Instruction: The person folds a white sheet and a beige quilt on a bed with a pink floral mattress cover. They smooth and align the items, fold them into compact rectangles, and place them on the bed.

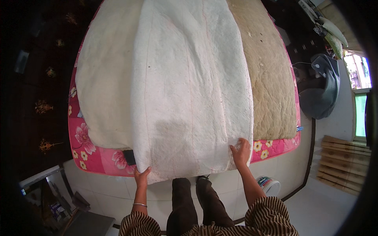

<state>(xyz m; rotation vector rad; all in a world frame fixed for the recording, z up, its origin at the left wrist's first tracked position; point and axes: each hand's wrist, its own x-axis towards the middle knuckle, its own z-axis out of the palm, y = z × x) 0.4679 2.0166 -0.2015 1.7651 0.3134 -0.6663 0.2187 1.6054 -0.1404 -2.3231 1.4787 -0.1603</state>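
A long white padded sheet [174,97] with red stitched lines and a greyish stain lies lengthwise over a bed, its near end hanging past the edge. My left hand [142,174] grips its near left corner, thumb on top. My right hand [241,150] rests on the sheet near its right edge with thumb and fingers apart; whether it pinches the cloth is not plain. Below the sheet, a cream layer [106,76] shows at the left and a tan quilted pad [273,97] at the right. A pink flowered cover [103,159] lies lowest.
A dark flat object [129,157] lies on the pink cover left of the sheet. A white bucket [269,185] stands on the tiled floor at the right. Beyond the bed are grey cloth [320,94] and a brown curtain [339,162]. Dark panelling [35,88] borders the left.
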